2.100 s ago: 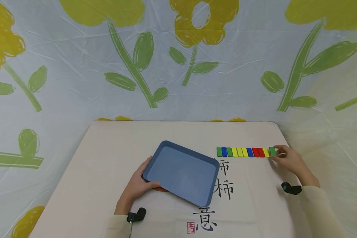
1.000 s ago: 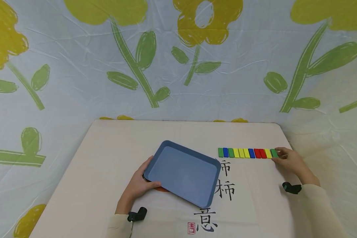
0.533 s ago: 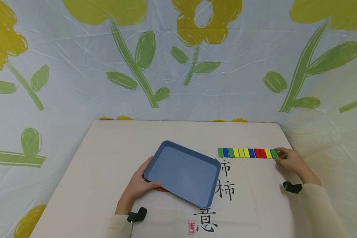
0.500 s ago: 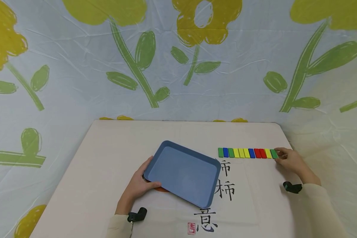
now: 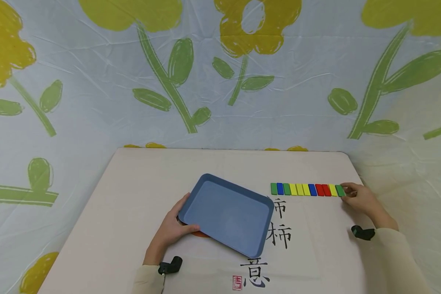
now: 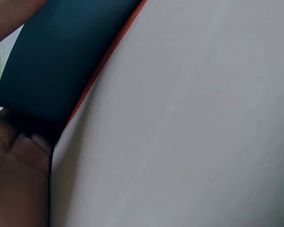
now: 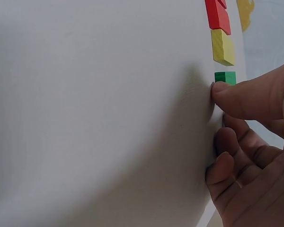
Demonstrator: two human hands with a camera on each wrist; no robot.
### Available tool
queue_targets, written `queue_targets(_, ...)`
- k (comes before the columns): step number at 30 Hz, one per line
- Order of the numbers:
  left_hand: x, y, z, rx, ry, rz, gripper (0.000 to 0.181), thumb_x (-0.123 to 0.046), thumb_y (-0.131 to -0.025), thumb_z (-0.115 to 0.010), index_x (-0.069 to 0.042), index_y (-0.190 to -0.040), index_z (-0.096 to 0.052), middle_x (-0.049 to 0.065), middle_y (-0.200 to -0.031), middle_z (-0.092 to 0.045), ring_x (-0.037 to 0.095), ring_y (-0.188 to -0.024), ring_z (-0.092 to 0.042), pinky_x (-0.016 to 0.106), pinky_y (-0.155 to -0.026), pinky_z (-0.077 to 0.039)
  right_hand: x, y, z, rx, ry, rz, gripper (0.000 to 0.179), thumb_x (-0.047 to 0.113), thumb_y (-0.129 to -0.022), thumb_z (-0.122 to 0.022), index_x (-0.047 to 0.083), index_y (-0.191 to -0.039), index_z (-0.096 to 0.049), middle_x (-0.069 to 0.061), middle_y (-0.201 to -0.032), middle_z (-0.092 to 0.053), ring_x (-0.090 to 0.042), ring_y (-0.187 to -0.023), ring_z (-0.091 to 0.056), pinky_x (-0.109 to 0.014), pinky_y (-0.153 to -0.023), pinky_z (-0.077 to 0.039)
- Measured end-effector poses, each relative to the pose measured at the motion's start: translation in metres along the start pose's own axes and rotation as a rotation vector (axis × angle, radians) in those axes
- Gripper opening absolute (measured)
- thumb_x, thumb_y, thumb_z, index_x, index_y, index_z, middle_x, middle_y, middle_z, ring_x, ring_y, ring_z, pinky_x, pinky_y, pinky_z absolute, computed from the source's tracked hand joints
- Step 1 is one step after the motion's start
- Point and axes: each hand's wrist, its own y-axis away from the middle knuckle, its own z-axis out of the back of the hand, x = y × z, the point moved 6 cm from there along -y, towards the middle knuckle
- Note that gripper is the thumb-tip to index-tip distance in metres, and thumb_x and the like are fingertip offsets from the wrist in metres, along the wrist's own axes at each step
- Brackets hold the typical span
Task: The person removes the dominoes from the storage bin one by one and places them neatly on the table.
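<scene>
In the head view my left hand (image 5: 172,230) grips the left corner of a blue-grey rectangular tray (image 5: 226,216), thumb over the near rim. The tray lies skewed at mid table with nothing in it. From the left wrist, the tray's dark outer side (image 6: 57,56) shows close to the fingers. To the right, a row of small red, yellow, blue and green blocks (image 5: 303,189) lies on the table. My right hand (image 5: 365,204) holds the green block (image 5: 339,190) at the row's right end by thumb and fingers. The right wrist view shows the thumb partly covering this block (image 7: 225,77); the index fingertip is hidden.
A pale cloth with black brush characters (image 5: 279,234) and a red seal print (image 5: 237,282) covers the table (image 5: 132,204). An orange-red patch (image 5: 201,234) peeks out at the tray's near edge. Behind hangs a flower-patterned curtain (image 5: 220,122).
The end green block, tilted up at first, now lies flat beside the yellow one. My right thumb has slid slightly right along it. The left hand and tray stay put.
</scene>
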Motion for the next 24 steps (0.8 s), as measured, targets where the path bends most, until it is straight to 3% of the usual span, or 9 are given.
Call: queue_targets(24, 0.0014, -0.0008, -0.0007, 0.003, -0.008, 0.006, 0.111, -0.033, -0.073, -0.095, -0.035, -0.163, -0.029, 0.005, -0.169, -0.028, 0.035, -0.156, -0.026, 0.063, -0.12, -0.029, -0.0051, -0.0011, -0.0028, 0.008, -0.024, -0.024, 0.054, 0.012, -0.093, -0.066, -0.011, -0.139, -0.048, -0.038, -0.124, -0.053, -0.051, -0.107, -0.056, -0.059, -0.087, -0.056)
